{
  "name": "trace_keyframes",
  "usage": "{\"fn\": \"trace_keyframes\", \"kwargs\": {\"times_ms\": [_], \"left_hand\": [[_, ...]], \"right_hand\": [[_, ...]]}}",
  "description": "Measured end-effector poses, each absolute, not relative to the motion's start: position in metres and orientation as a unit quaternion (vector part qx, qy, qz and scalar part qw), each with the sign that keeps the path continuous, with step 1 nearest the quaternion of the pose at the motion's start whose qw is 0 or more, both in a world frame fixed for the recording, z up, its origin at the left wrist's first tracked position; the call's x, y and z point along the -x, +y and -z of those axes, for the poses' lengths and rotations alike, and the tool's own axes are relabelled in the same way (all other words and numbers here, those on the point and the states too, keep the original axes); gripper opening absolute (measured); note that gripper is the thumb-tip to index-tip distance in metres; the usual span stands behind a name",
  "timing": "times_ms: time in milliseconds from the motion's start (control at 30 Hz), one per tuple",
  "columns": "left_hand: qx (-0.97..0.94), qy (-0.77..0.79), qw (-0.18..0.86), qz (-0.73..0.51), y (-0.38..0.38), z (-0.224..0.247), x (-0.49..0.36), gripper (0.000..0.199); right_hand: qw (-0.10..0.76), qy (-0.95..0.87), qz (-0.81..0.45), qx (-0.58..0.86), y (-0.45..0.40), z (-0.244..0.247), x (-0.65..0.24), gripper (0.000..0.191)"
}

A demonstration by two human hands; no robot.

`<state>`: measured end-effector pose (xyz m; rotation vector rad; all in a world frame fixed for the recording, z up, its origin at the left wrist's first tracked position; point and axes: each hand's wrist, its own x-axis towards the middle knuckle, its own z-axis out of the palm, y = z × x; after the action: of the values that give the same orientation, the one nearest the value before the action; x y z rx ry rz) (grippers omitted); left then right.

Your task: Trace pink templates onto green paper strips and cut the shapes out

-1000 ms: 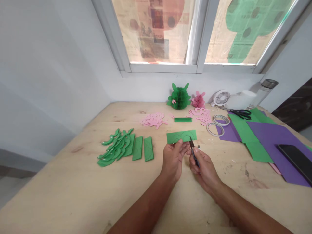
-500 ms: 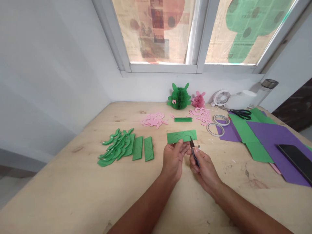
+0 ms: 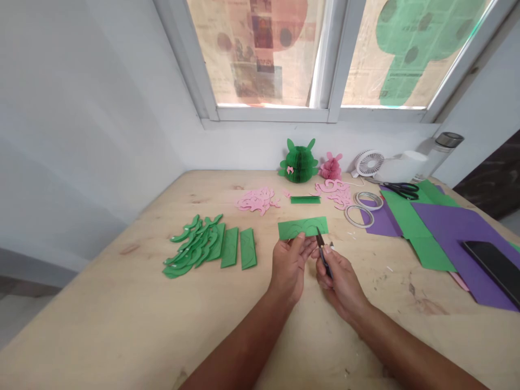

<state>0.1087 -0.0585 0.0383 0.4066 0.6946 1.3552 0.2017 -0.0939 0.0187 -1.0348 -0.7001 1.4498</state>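
Currently, the left hand (image 3: 289,268) is pinching a green paper strip (image 3: 298,227) by its near edge, over the middle of the wooden table (image 3: 162,325). Drawn curves are showing on the strip. The right hand (image 3: 341,276) is curling around the handles of small scissors (image 3: 321,241), whose dark tips are overlapping the strip toward its right end; whether they are cutting in, I cannot tell. Left of the hands, two green cards (image 3: 229,247) are lying beside a heap of green cutouts (image 3: 193,246). Beyond the strip, pink cutouts (image 3: 258,200) are lying in two loose piles, a folded green piece (image 3: 305,200) sitting between them. At the back right, a clear bottle (image 3: 434,158) with a metallic cap is standing near a white fan (image 3: 369,162); its contents I cannot make out. Farther forward, a black phone (image 3: 493,265) is resting on a purple sheet (image 3: 447,227).
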Motion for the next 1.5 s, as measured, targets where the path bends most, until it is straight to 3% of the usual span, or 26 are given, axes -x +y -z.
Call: {"fn": "trace_keyframes", "kwargs": {"times_ms": [1500], "left_hand": [[-0.183, 0.319, 0.706, -0.605, -0.0585, -0.0392, -0.1076, 0.028]], "right_hand": [[0.574, -0.292, -0.62, 0.449, -0.0935, -0.02, -0.201, 0.037]]}}
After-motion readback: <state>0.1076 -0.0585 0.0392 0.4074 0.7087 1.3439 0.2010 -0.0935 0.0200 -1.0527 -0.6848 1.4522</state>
